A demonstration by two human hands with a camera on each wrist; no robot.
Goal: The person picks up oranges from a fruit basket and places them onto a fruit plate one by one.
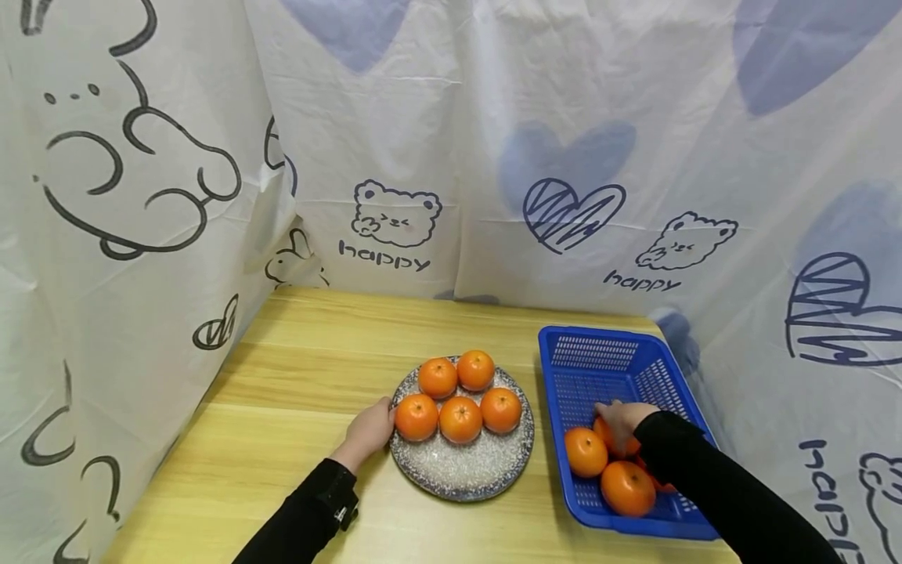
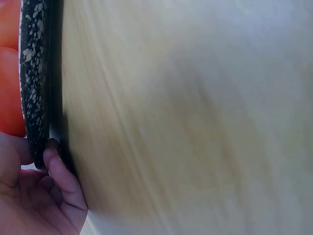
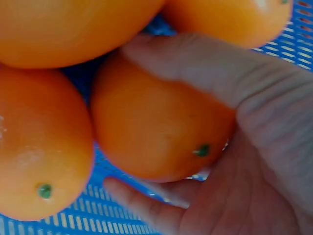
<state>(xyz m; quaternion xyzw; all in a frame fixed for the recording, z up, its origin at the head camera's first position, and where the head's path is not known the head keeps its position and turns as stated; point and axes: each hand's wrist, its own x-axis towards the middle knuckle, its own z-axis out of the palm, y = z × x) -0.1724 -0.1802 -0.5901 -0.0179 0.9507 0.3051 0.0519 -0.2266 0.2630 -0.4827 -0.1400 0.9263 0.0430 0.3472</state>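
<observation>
My left hand (image 1: 369, 431) pinches the left rim of a round speckled plate (image 1: 461, 471), thumb above and fingers curled beneath the edge. In the left wrist view, the plate's dark speckled side (image 2: 35, 73) shows just over the wood. Several oranges (image 1: 461, 420) sit grouped on the far half of the plate. My right hand (image 1: 623, 419) reaches down into a blue plastic basket (image 1: 592, 352). There it grips an orange (image 3: 156, 117), thumb across one side and fingers around the other, partly hidden below. Other oranges (image 1: 627, 488) lie against it in the basket.
The basket stands right of the plate on a light wooden table (image 1: 317, 352), a narrow gap between them. White printed cloth (image 1: 486, 157) hangs behind the table and along both sides, close to the basket's right edge.
</observation>
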